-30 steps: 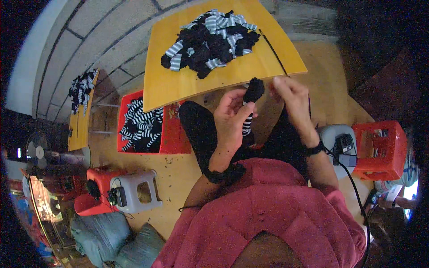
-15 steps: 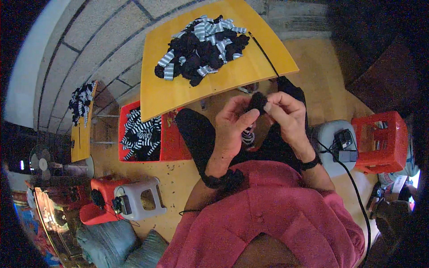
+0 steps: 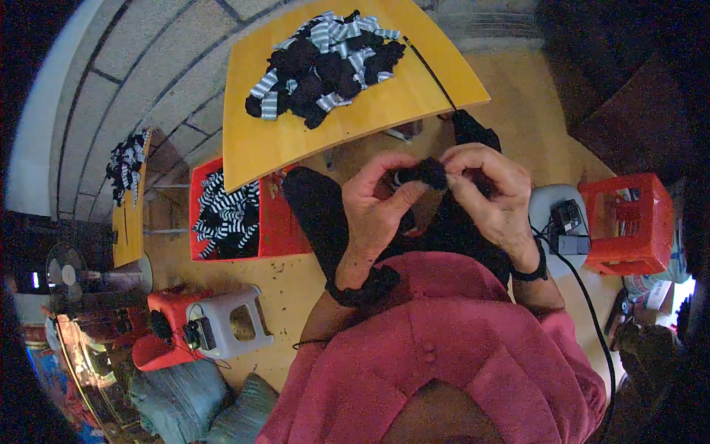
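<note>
Above my lap, a small black knitted piece (image 3: 430,172) is held between my two hands; whether it is a sock or a glove I cannot tell. My left hand (image 3: 371,211) is closed around its left part, thumb pressed along the near side. At its right end, the fingertips of my right hand (image 3: 494,194) pinch the edge. A pile of black and grey-striped knitted pieces (image 3: 325,74) lies beyond my hands on the yellow tabletop (image 3: 288,152).
A thin black rod (image 3: 429,70) lies at the tabletop's right side. Left of my knee stands a red bin (image 3: 285,226) with black-and-white striped knits (image 3: 229,211). Stools flank me: grey (image 3: 229,322) at left, red (image 3: 629,226) at right. A black cable (image 3: 592,303) runs along my right.
The black piece has turned from upright to lying sideways between my fingers. My right hand has moved slightly right, and the striped part below the piece no longer shows clearly.
</note>
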Demonstrator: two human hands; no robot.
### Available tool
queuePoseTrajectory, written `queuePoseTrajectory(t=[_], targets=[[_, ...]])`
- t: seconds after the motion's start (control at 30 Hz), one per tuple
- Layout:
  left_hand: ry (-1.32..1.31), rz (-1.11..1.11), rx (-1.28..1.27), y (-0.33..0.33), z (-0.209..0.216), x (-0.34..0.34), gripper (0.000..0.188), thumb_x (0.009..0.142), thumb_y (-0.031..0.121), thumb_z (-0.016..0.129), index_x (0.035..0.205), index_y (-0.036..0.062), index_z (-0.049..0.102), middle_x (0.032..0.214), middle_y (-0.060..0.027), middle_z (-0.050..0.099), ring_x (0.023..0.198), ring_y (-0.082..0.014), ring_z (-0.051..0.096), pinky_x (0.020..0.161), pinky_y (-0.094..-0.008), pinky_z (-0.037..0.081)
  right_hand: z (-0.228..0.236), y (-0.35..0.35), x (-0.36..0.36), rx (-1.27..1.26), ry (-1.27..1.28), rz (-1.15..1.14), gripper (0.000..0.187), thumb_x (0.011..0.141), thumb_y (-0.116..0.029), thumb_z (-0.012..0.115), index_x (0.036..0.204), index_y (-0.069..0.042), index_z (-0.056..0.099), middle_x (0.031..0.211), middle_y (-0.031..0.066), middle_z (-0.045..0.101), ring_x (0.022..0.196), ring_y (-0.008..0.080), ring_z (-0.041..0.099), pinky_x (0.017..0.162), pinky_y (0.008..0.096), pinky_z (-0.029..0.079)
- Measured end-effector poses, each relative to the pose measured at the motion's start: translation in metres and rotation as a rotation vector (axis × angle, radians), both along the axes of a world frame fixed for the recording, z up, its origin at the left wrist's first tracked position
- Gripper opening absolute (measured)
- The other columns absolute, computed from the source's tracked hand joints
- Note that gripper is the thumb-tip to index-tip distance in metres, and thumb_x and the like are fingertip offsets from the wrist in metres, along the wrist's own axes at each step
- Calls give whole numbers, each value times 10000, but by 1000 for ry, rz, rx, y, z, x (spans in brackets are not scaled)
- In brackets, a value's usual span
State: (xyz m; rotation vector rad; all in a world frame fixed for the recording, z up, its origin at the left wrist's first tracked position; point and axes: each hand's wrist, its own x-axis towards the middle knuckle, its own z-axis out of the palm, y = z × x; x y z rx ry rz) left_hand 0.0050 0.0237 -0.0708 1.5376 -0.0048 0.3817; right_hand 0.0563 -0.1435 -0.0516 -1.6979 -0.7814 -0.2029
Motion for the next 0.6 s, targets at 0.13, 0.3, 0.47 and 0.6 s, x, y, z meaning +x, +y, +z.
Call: queuePoseTrajectory(t=[0.13,0.3,0.47,0.6], targets=[[35,-16,48,-1,1,-1,309,672,-31,675,973,13,619,954,-37,624,882,-137,582,815,-260,456,0,-2,0,-51,-20,-8,100,730,1,624,828,11,603,839,87,630,687,134,577,606,243,451],[-197,-8,279,1,-2,5,236,663,-7,696,888,25,633,852,-65,625,792,-159,597,718,-256,459,-10,-7,5,-34,49,46,108,733,-31,629,832,6,610,797,94,622,629,161,576,564,263,448],[-169,-5,333,0,2,0,257,638,-17,697,885,19,637,857,-69,632,806,-163,605,730,-259,464,-14,-3,4,-83,-114,44,139,704,-5,606,841,21,602,714,107,584,619,214,569,554,278,439],[-212,-5,391,-4,10,-2,234,666,33,713,890,31,644,829,-73,636,771,-173,611,688,-269,466,-20,-4,5,-62,-153,42,131,684,0,594,812,27,583,685,109,556,614,238,559,549,291,433]])
